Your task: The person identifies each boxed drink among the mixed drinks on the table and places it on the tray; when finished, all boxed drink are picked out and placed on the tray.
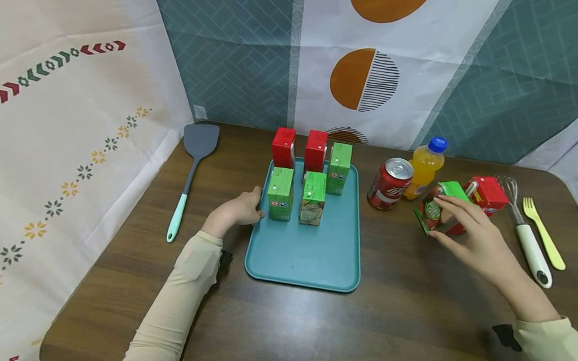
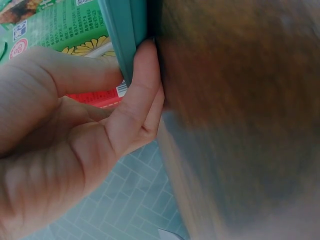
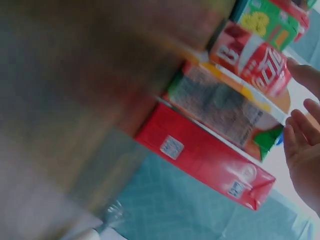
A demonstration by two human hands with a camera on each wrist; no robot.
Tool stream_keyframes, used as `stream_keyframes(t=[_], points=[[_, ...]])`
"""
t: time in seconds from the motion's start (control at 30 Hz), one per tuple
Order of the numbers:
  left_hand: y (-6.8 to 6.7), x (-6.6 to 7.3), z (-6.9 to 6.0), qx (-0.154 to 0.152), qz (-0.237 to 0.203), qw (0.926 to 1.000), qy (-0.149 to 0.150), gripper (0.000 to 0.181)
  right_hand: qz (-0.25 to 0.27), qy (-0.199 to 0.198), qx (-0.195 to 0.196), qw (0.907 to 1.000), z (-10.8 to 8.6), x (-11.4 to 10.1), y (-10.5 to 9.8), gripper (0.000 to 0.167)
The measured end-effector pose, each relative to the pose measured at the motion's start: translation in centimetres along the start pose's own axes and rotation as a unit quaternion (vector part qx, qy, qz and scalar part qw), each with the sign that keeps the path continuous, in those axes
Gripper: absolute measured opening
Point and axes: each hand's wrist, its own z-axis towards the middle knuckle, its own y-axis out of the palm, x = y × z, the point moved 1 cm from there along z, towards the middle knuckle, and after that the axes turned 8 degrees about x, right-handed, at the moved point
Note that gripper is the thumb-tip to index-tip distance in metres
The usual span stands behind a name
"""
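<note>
My left hand [image 1: 237, 208] pinches the left rim of a teal tray [image 1: 309, 262]; in the left wrist view, the thumb lies inside the rim [image 2: 126, 35] and the fingers outside it. Green drink cartons [image 1: 280, 194] and red drink cartons [image 1: 284, 147] stand on the tray's far half. At the right, my right hand [image 1: 479, 242] hovers in front of a green-and-red pack [image 1: 432, 212], thumb and fingers spread apart. The right wrist view shows those fingers [image 3: 295, 127] near the pack's top, apparently holding nothing. A red carton [image 1: 489, 194] stands beside the pack.
A red soda can [image 1: 390, 184] and an orange juice bottle [image 1: 425, 167] stand between the tray and the pack. Farther right lie a whisk [image 1: 533, 253] and a yellow fork [image 1: 544, 235]. A spatula [image 1: 190, 174] lies left of the tray. Patterned cloth hangs behind the table.
</note>
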Motion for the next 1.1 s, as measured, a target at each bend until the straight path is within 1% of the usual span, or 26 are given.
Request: stream_keyframes(t=[0.07,0.13,0.2,0.27,0.33,0.4,0.47,0.57,0.7,0.93,1.03,1.1], points=[[-0.1,-0.1,0.0,0.000,0.000,1.0000,-0.001,0.062,-0.007,-0.009,0.003,0.9999,0.6,0.5,-0.4,0.078],[-0.1,-0.1,0.0,-0.001,0.000,1.0000,-0.002,0.063,-0.015,-0.008,-0.008,0.9998,1.2,0.9,-0.8,0.078],[-0.1,0.0,-0.1,0.000,-0.001,1.0000,-0.004,0.064,-0.026,0.001,-0.037,0.9990,1.8,1.2,-1.2,0.078],[-0.1,0.0,-0.1,0.001,-0.002,1.0000,-0.006,0.064,-0.033,0.009,-0.073,0.9967,2.4,1.5,-1.3,0.086],[-0.1,0.0,-0.1,0.002,-0.006,1.0000,-0.008,0.063,-0.044,0.017,-0.114,0.9924,2.8,1.8,-1.3,0.097],[-0.1,0.0,-0.1,0.001,-0.007,1.0000,-0.006,0.062,-0.056,0.022,-0.151,0.9868,3.1,2.1,-1.1,0.096],[-0.1,0.0,0.0,0.001,-0.010,0.9999,-0.005,0.061,-0.071,0.023,-0.178,0.9812,3.3,2.3,-0.9,0.093],[-0.1,0.0,0.0,0.001,-0.010,0.9999,-0.003,0.060,-0.085,0.016,-0.202,0.9757,3.3,2.6,-0.7,0.089],[-0.1,0.0,0.0,0.000,-0.010,0.9999,-0.005,0.061,-0.086,0.000,-0.202,0.9756,3.4,2.5,-0.4,0.087],[-0.1,0.1,-0.2,-0.003,-0.010,0.9999,-0.006,0.064,-0.075,-0.036,-0.181,0.9800,3.5,2.2,-0.3,0.080],[-0.1,0.2,-0.3,-0.001,-0.014,0.9999,-0.008,0.062,-0.073,-0.055,-0.166,0.9819,3.3,1.9,-0.6,0.075],[-0.1,0.2,-0.2,0.000,-0.015,0.9999,-0.007,0.060,-0.070,-0.065,-0.149,0.9842,3.0,1.7,-0.8,0.073]])
